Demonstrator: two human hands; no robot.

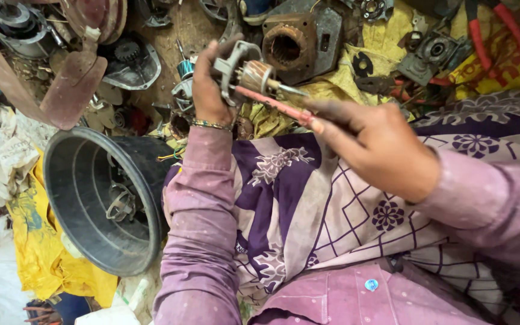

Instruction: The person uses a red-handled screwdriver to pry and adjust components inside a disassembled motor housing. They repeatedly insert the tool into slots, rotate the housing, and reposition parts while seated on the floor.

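Head cam: left hand (209, 90) grips small grey metal motor armature w/ copper windings (245, 72), right hand (380, 147) pinches red-handled screwdriver (272, 103) — looks dense, rigid, prob greasy, so hold frame, not windings.

The only open room lies over the patterned cloth (332, 204) at 5 to 6 o'clock of the left hand (212, 90), though the right hand (374, 144) and its red-handled tool (272, 103) cross it at 3 o'clock. A rusty motor housing (296, 45) blocks 1 o'clock, a black round casing (85, 198) fills 7 to 8 o'clock, and loose metal parts (127, 60) crowd 10 to 11 o'clock.
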